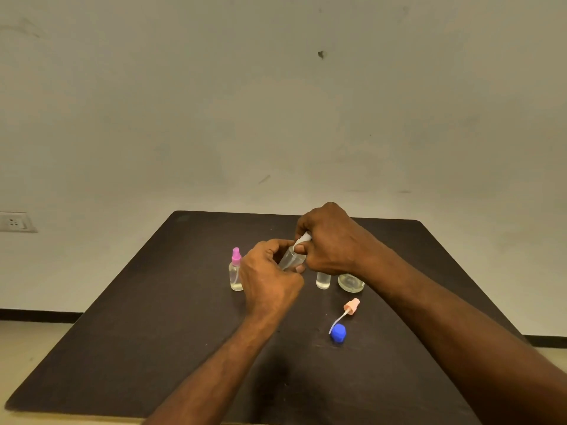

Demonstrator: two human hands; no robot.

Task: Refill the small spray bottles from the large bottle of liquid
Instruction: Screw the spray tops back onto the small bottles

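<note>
My left hand (270, 271) grips a small clear spray bottle (293, 259), tilted above the dark table (153, 332). My right hand (328, 240) pinches that bottle's white spray top (303, 239). A second small bottle with a pink spray top (235, 271) stands upright just left of my left hand. An open small clear bottle (323, 280) stands below my right hand. The large bottle (350, 282) stands beside it, mostly hidden by my right wrist. A peach spray top with its tube (346, 311) and a blue cap (338, 332) lie on the table.
The table's far edge meets a pale wall. A wall socket (15, 221) sits at the far left. Bare tabletop spreads to the left and toward the near edge.
</note>
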